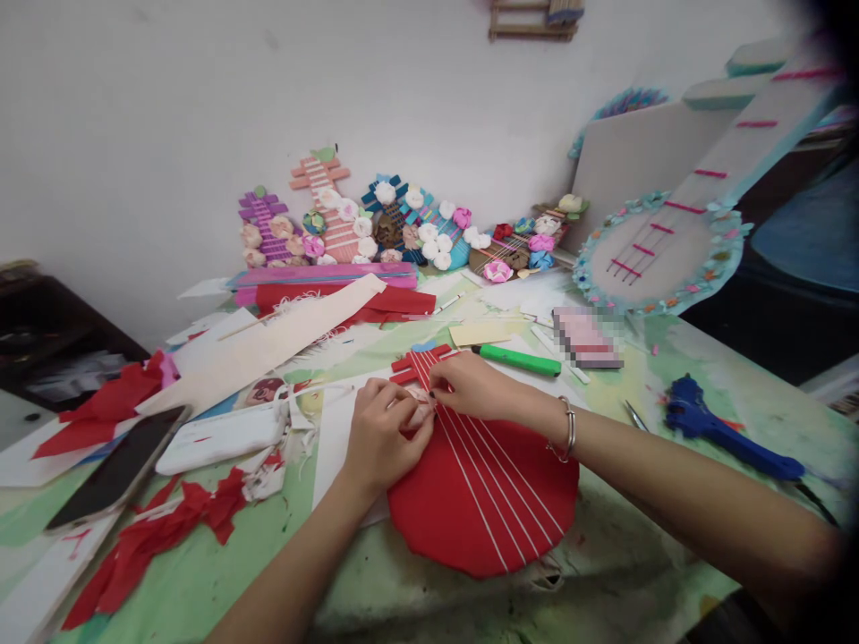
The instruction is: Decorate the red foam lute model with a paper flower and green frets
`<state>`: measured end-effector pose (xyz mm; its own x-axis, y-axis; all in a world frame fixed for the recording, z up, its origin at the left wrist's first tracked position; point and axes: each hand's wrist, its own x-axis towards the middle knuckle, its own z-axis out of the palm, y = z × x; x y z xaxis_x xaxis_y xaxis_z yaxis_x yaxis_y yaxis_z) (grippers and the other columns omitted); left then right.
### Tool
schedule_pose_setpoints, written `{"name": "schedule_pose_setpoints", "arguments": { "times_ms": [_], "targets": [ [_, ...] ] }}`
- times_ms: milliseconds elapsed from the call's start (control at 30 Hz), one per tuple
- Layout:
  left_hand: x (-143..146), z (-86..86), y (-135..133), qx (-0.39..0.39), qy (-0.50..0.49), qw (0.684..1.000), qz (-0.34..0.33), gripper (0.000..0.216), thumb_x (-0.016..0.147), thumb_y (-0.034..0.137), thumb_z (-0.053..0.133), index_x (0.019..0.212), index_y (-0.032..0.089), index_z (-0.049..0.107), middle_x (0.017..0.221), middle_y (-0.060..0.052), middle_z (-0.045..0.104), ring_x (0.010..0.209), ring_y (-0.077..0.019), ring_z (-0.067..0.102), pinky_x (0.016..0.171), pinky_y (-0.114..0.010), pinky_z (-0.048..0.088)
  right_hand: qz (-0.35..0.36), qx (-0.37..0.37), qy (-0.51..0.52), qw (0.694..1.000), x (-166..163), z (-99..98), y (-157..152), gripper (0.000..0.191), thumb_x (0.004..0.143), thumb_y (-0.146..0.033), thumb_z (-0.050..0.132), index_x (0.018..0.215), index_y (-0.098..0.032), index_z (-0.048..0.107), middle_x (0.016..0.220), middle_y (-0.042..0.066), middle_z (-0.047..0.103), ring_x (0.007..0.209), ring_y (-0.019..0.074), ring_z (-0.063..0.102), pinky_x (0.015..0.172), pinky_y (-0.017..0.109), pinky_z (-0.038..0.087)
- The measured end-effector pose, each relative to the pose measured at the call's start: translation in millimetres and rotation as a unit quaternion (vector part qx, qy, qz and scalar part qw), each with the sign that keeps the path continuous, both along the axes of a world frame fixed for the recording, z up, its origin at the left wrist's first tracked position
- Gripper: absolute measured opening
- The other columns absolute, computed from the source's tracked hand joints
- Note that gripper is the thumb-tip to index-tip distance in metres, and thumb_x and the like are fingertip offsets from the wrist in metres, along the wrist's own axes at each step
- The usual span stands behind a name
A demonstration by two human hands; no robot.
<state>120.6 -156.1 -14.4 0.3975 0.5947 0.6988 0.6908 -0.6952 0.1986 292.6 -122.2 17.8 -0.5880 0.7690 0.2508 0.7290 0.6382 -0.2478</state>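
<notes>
By the table's [201, 574] near edge, left hand [390, 431] pinches pale piece [421, 415], right hand [466, 385] narrow, grip unclear; keep red model pipa's [420, 505] strings [502, 490] straight.

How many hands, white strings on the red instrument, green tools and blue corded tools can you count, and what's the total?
Left hand and right hand: 2
White strings on the red instrument: 4
Green tool: 1
Blue corded tool: 1
Total: 8

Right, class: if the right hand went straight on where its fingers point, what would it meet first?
Probably the left hand, just ahead of the right hand at the red stringed instrument; whether the two touch is hard to tell.
</notes>
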Motion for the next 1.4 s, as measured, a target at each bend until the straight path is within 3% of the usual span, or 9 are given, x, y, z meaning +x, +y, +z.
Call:
{"name": "schedule_pose_setpoints", "arguments": {
  "times_ms": [233, 500, 933, 1133, 1400],
  "targets": [
    [2.8, 0.8, -1.5, 0.001, 0.007, 1.000, 0.030, 0.013, 0.074, 0.019, 0.058, 0.061, 0.018, 0.056, 0.067, -0.004, 0.057, 0.073, -0.0194, 0.047, 0.072, -0.037, 0.041, -0.010, -0.029, 0.027, 0.999, 0.9, 0.9, -0.7, 0.015, 0.072, -0.013, 0.051, 0.056, -0.015, 0.050, 0.053, -0.003, 0.048, 0.050, 0.0079, 0.036, 0.050, 0.023, 0.023],
    [2.7, 0.5, -1.7, -0.003, 0.008, 0.999, 0.030, 0.012, 0.075, 0.021, 0.057, 0.064, 0.018, 0.058, 0.068, -0.004, 0.058, 0.074, -0.0201, 0.048, 0.072, -0.037, 0.041, 0.002, -0.046, 0.030, 0.998, -0.1, 0.6, -0.1, 0.015, 0.074, -0.017, 0.053, 0.061, -0.014, 0.058, 0.056, 0.000, 0.055, 0.052, 0.0087, 0.040, 0.052, 0.023, 0.025],
    [2.6, 0.5, -0.8, 0.004, 0.007, 0.999, 0.038, 0.014, 0.075, 0.021, 0.058, 0.063, 0.016, 0.059, 0.066, -0.004, 0.058, 0.073, -0.0196, 0.047, 0.071, -0.037, 0.041, -0.007, -0.062, 0.029, 0.998, 0.7, 4.3, -0.3, 0.018, 0.072, -0.013, 0.052, 0.054, -0.014, 0.050, 0.052, -0.003, 0.047, 0.050, 0.0079, 0.036, 0.051, 0.023, 0.023],
    [2.8, -1.1, 0.0, 0.004, 0.004, 0.999, 0.034, 0.012, 0.075, 0.021, 0.058, 0.063, 0.017, 0.059, 0.067, -0.004, 0.058, 0.074, -0.0197, 0.048, 0.071, -0.037, 0.041, -0.010, -0.091, 0.044, 0.995, -0.8, 6.2, -1.4, 0.016, 0.072, -0.013, 0.053, 0.056, -0.014, 0.053, 0.054, -0.002, 0.050, 0.052, 0.0079, 0.039, 0.051, 0.023, 0.024],
    [2.1, -0.3, -0.6, -0.001, 0.001, 1.000, 0.029, 0.010, 0.075, 0.021, 0.058, 0.065, 0.018, 0.060, 0.067, -0.004, 0.059, 0.073, -0.0199, 0.048, 0.071, -0.037, 0.041, -0.049, -0.123, 0.088, 0.987, -1.8, 3.4, 0.6, 0.012, 0.071, -0.014, 0.052, 0.060, -0.014, 0.054, 0.057, -0.002, 0.052, 0.055, 0.0085, 0.043, 0.053, 0.022, 0.028]
  ]
}}
